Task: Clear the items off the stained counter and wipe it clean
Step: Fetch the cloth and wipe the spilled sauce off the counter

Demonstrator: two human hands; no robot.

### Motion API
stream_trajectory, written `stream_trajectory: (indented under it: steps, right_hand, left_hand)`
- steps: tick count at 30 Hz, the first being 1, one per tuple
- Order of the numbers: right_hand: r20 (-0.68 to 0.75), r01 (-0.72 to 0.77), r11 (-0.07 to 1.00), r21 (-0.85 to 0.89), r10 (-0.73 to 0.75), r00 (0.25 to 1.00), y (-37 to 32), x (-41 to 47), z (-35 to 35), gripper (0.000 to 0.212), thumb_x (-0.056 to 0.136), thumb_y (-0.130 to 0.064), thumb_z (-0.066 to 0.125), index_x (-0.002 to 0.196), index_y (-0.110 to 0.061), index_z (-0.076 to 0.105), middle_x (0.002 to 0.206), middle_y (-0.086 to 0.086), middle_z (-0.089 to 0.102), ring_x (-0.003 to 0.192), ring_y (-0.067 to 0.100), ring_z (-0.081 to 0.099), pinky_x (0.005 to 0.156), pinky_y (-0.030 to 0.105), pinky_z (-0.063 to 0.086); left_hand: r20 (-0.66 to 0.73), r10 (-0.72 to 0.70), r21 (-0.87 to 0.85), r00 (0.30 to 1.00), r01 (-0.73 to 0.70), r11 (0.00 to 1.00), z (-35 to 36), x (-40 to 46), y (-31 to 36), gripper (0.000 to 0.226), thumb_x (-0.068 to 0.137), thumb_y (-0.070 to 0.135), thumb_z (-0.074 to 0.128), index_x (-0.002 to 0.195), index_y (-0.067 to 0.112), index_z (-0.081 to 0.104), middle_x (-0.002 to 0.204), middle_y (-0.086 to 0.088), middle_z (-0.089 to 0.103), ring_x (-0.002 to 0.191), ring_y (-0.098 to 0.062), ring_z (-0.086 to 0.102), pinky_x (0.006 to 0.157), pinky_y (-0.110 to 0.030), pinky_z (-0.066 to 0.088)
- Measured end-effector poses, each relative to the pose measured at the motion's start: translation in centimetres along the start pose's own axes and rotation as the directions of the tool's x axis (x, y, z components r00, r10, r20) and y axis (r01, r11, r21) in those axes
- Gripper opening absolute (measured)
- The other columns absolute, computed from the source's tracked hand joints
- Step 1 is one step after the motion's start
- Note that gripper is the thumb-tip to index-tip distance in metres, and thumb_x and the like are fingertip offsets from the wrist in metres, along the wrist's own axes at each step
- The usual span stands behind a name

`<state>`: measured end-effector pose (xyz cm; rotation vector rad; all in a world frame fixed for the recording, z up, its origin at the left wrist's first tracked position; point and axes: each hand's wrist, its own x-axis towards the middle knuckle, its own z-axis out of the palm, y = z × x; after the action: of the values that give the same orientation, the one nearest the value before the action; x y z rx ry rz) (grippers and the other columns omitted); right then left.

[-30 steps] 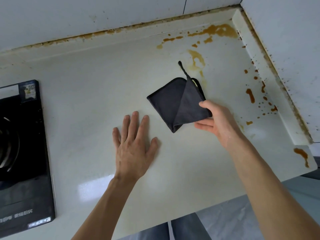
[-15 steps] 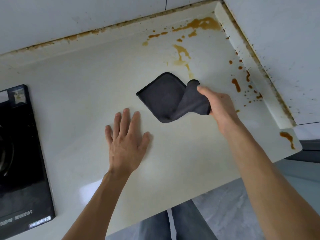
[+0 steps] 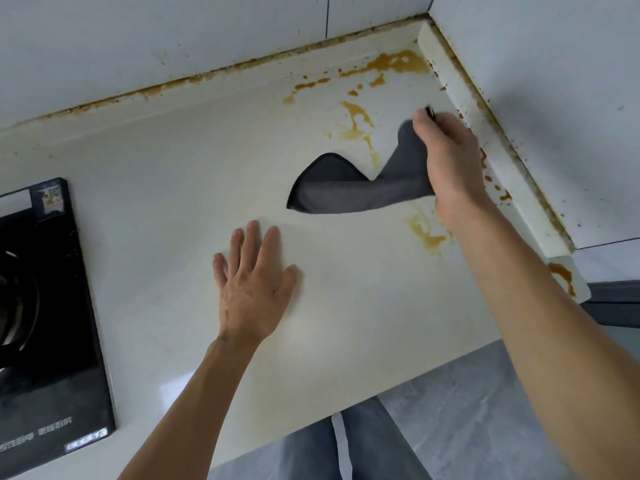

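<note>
Gripping the dark cloth (image 3: pixel 349 195) in my right hand (image 3: pixel 453 168), left hand (image 3: pixel 252 282) flat on the counter (image 3: pixel 173 188), I judged items cleared, brown stains (image 3: pixel 356 119) remaining.

The right hand (image 3: pixel 453 161) has dragged the dark cloth (image 3: pixel 349 192) toward the stained corner, stretching it out.

A cream counter (image 3: pixel 173 188) carries a black cooktop (image 3: pixel 52 323) at nine o'clock, a dark cloth (image 3: pixel 346 194) near centre, and brown stains (image 3: pixel 398 62) toward one o'clock.
</note>
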<state>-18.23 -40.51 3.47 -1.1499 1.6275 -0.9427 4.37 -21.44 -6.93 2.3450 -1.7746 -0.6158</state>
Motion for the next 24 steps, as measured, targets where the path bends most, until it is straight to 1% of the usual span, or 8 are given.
stream_trajectory:
  steps: [5, 10, 13, 17, 20, 21, 23, 24]
  right_hand:
    - [0.106, 0.31, 0.946, -0.095, -0.3, 0.948, -6.4, -0.2, 1.8, 0.043, 0.096, -0.043, 0.062, 0.06, -0.03, 0.044, 0.055, -0.018, 0.04, 0.058, -0.001, 0.038, 0.058, 0.019, 0.029]
    - [0.185, 0.57, 0.777, -0.266, -0.54, 0.821, -10.2, -0.9, 2.8, 0.037, 0.098, -0.044, 0.06, 0.074, -0.018, 0.051, 0.061, -0.004, 0.042, 0.056, 0.005, 0.036, 0.054, 0.022, 0.026]
    - [0.226, 0.667, 0.643, -0.377, -0.635, 0.739, -11.1, -1.8, 3.4, 0.035, 0.095, -0.049, 0.057, 0.074, -0.023, 0.048, 0.059, -0.004, 0.045, 0.053, 0.007, 0.041, 0.052, 0.02, 0.025]
    - [0.422, 0.712, 0.542, -0.446, -0.574, 0.702, -8.0, -5.4, 6.4, 0.024, 0.094, -0.053, 0.059, 0.085, -0.031, 0.06, 0.055, -0.017, 0.056, 0.052, 0.001, 0.056, 0.05, 0.019, 0.031]
    - [0.624, 0.792, 0.416, -0.446, -0.49, 0.609, -3.1, -9.0, 9.2, 0.027, 0.097, -0.053, 0.058, 0.098, -0.028, 0.066, 0.069, 0.0, 0.068, 0.073, 0.026, 0.071, 0.057, 0.033, 0.045]
    - [0.672, 0.811, 0.396, -0.431, -0.458, 0.581, -1.6, -10.0, 9.8, 0.028, 0.098, -0.053, 0.056, 0.099, -0.026, 0.064, 0.072, 0.002, 0.069, 0.074, 0.029, 0.07, 0.057, 0.035, 0.046]
    - [0.725, 0.811, 0.417, -0.41, -0.39, 0.567, 0.6, -10.9, 10.5, 0.031, 0.1, -0.055, 0.052, 0.106, -0.028, 0.065, 0.078, -0.001, 0.072, 0.078, 0.028, 0.069, 0.059, 0.036, 0.048]
    - [0.731, 0.801, 0.447, -0.399, -0.372, 0.572, 1.5, -10.9, 10.5, 0.032, 0.1, -0.056, 0.05, 0.111, -0.03, 0.065, 0.082, -0.003, 0.074, 0.081, 0.026, 0.07, 0.062, 0.036, 0.051]
  left_hand:
    - [0.016, -0.007, -0.006, 1.0, 0.007, 1.0, -0.2, 0.0, 0.1, 0.07, 0.102, 0.056, 0.041, 0.164, 0.029, 0.021, 0.174, 0.002, 0.006, 0.161, -0.025, -0.002, 0.126, -0.057, 0.006]
    - [0.018, 0.009, -0.008, 1.0, -0.009, 1.0, -0.3, 0.0, 0.0, 0.069, 0.103, 0.055, 0.041, 0.164, 0.029, 0.022, 0.174, 0.001, 0.006, 0.161, -0.026, -0.002, 0.125, -0.057, 0.007]
    - [0.026, 0.007, -0.009, 1.0, -0.007, 1.0, -0.4, -0.1, 0.0, 0.069, 0.103, 0.055, 0.039, 0.164, 0.029, 0.019, 0.174, 0.002, 0.004, 0.161, -0.025, -0.004, 0.126, -0.056, 0.005]
    - [0.015, 0.01, -0.024, 1.0, -0.01, 1.0, -0.3, 0.0, 0.2, 0.069, 0.104, 0.055, 0.039, 0.164, 0.029, 0.018, 0.174, 0.002, 0.003, 0.161, -0.024, -0.005, 0.126, -0.056, 0.004]
    - [0.02, 0.022, -0.017, 1.0, -0.021, 1.0, -0.4, 0.1, 0.1, 0.065, 0.103, 0.055, 0.037, 0.162, 0.03, 0.024, 0.171, 0.003, 0.016, 0.16, -0.026, 0.004, 0.125, -0.056, 0.008]
    - [0.028, 0.03, 0.007, 0.999, -0.03, 1.0, -0.5, 0.1, 0.0, 0.062, 0.101, 0.056, 0.033, 0.158, 0.03, 0.033, 0.163, 0.003, 0.031, 0.156, -0.028, 0.017, 0.124, -0.056, 0.011]
    - [0.038, 0.033, 0.026, 0.999, -0.034, 0.999, -0.8, 0.0, -0.2, 0.056, 0.095, 0.056, 0.028, 0.132, 0.028, 0.06, 0.126, 0.005, 0.063, 0.132, -0.026, 0.048, 0.121, -0.054, 0.02]
    - [0.024, 0.034, 0.019, 0.999, -0.034, 0.999, -0.8, 0.0, -0.3, 0.051, 0.095, 0.054, 0.03, 0.118, 0.025, 0.066, 0.109, 0.006, 0.068, 0.122, -0.026, 0.056, 0.12, -0.054, 0.022]
